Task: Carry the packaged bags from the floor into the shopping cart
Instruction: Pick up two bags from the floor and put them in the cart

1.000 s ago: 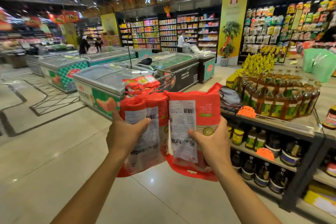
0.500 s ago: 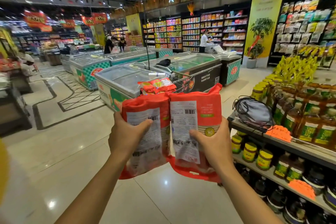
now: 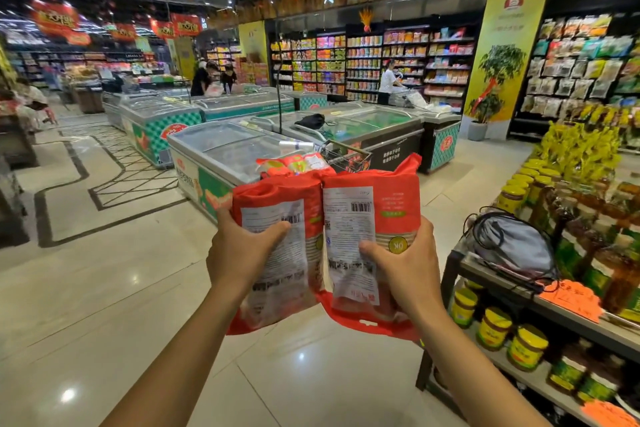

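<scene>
– Now, entry one: grip state, near field?
– I log both hands clamped on their loads. The left hand (image 3: 242,253) lays its thumb across the printed label of the left red bag (image 3: 273,194), with the fingers wrapped round the bag's edge, out of my sight. The right hand (image 3: 405,274) grips the right red bag (image 3: 394,198) the same way. The bags are upright, label side to the camera, inner edges touching, and held in the air over the tiled floor (image 3: 104,288).
– What's on the right side?
– A shelf rack (image 3: 519,295) stands just beside the right forearm. It has yellow-lidded jars (image 3: 493,326) on the lower tier and a grey pouch (image 3: 516,243) with a black cord on top.
– And the cart?
– The shopping cart (image 3: 346,158) is straight ahead, beyond the held bags and beside a chest freezer (image 3: 225,149). More red packages (image 3: 294,163) lie in its basket. The two held bags are not yet in it.
</scene>
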`<state>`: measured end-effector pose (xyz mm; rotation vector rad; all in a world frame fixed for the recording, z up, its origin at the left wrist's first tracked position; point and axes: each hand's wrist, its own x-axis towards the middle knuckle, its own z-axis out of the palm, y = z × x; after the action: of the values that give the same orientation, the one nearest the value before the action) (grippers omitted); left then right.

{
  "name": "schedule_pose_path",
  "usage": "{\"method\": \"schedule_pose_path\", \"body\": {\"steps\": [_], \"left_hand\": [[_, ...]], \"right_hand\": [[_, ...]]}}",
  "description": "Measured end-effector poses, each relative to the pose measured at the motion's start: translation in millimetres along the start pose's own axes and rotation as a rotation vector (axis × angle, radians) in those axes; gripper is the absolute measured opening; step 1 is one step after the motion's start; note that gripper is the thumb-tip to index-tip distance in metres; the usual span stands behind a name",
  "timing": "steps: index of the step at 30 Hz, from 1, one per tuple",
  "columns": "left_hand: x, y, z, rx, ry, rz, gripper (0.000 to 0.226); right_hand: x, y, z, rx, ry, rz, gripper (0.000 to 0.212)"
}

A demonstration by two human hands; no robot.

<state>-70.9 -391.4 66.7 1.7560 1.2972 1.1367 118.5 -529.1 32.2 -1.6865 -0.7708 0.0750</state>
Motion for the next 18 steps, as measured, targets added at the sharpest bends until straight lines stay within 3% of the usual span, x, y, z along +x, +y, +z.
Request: {"method": "schedule_pose_path", "body": {"steps": [18], "left_hand": [[186.0,-24.9,74.4,-0.035,-0.033,-0.006,0.094]], "right_hand": [[154.3,29.1,117.1,-0.051,0.035,0.014,0.085]]}}
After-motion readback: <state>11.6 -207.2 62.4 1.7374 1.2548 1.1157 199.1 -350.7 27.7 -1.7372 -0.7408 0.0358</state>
